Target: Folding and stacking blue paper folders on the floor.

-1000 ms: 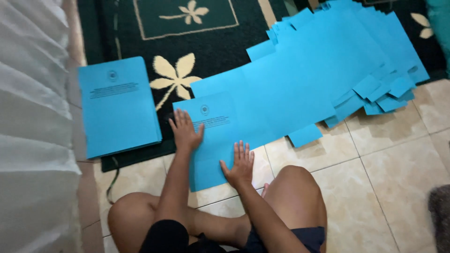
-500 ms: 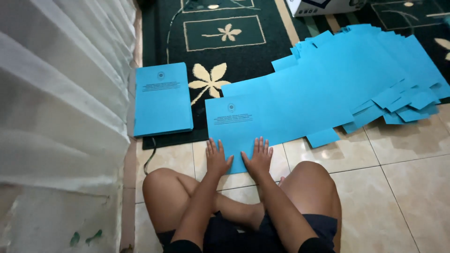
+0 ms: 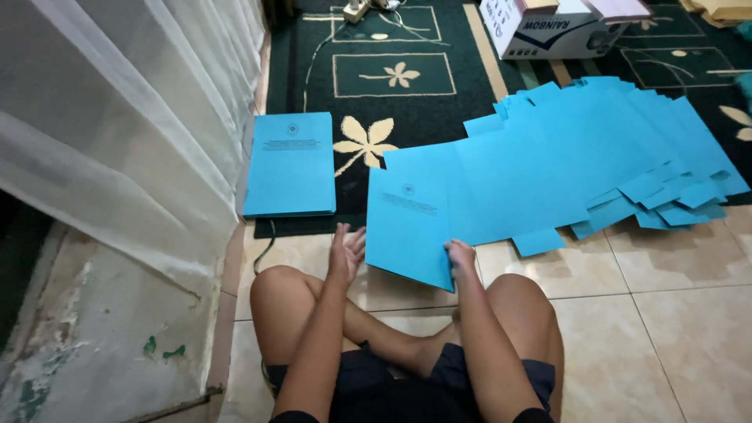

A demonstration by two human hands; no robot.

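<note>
A flat blue folder sheet [image 3: 411,227] with a small printed emblem lies on the floor in front of my crossed legs, its near corner lifted. My right hand [image 3: 460,256] pinches that near right corner. My left hand [image 3: 346,249] hovers open just left of the sheet's edge, fingers spread, not touching it. The sheet is the front one of a long fanned row of unfolded blue folder sheets [image 3: 595,149] that stretches to the right across carpet and tile. A neat stack of folded blue folders [image 3: 291,163] rests to the left on the carpet.
A white sheer curtain [image 3: 133,117] hangs along the left. The dark green carpet [image 3: 407,47] with cream flower patterns covers the far floor; beige tiles [image 3: 666,313] are nearer. A cardboard box [image 3: 564,27] and a power strip with cables [image 3: 356,12] sit at the back.
Both hands pressed flat on the sheet's near edge before. Now my right hand has gripped and raised its corner, and my left hand has come off it to the left.
</note>
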